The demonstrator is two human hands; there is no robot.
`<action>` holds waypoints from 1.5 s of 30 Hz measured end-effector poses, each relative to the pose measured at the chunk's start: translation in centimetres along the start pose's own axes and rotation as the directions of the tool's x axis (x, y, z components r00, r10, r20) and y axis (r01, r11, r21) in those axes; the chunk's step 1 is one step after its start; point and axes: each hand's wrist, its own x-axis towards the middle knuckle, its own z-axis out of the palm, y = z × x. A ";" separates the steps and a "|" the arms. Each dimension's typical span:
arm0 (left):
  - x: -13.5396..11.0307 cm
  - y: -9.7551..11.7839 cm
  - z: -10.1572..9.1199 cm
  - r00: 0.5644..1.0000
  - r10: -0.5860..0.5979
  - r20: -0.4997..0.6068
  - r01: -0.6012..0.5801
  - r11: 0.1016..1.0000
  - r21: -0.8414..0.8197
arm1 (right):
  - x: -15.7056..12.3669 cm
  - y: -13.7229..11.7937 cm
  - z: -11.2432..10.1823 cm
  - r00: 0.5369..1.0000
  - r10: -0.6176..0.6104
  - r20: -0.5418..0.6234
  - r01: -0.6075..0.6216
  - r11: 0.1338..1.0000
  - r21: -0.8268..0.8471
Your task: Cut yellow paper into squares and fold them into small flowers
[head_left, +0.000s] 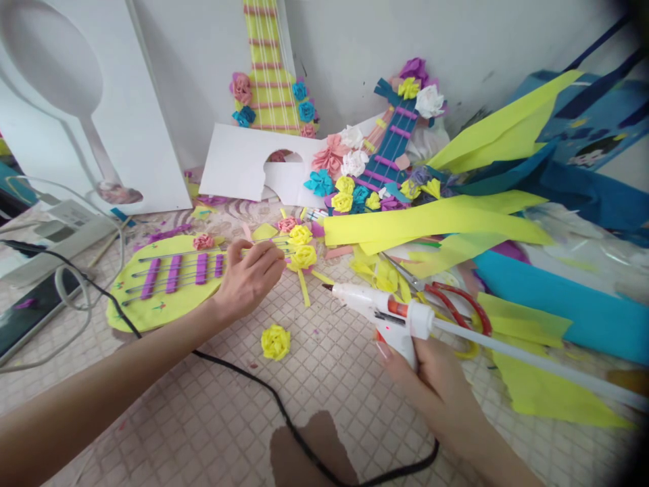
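My right hand (430,385) grips the handle of a white hot glue gun (380,312), its nozzle pointing left and a long glue stick trailing out to the right. My left hand (248,274) is closed in a pinch on the edge of a yellow paper guitar (167,284) lying flat on the floor, right beside two yellow paper flowers (303,247) stuck on it. The guitar has purple bars, thin strings and a pink flower (203,241). One loose yellow paper flower (275,341) lies on the floor between my hands.
Red-handled scissors (456,304) lie behind the glue gun among yellow and blue paper sheets (436,226). Two finished flower-decorated guitars (268,74) (390,145) lean on the wall. A black cord (243,375) crosses the tiled floor; white boards (101,101) and a phone (30,308) are at left.
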 end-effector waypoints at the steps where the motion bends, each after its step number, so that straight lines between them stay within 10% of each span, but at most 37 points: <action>1: 0.0 0.0 0.0 1.000 0.009 0.010 -0.009 1.000 -0.004 | 0.0 0.0 0.0 1.000 0.002 0.002 -0.002 1.000 0.001; 31: -0.5 0.4 0.5 0.979 0.134 0.151 -0.105 0.978 -0.181 | 0.0 0.0 0.0 1.000 0.021 -0.004 -0.021 1.000 -0.023; 45: -0.4 -0.2 -0.1 0.982 -0.170 0.079 0.186 0.944 -0.272 | -0.2 0.0 0.1 1.000 0.025 0.005 -0.025 1.000 -0.009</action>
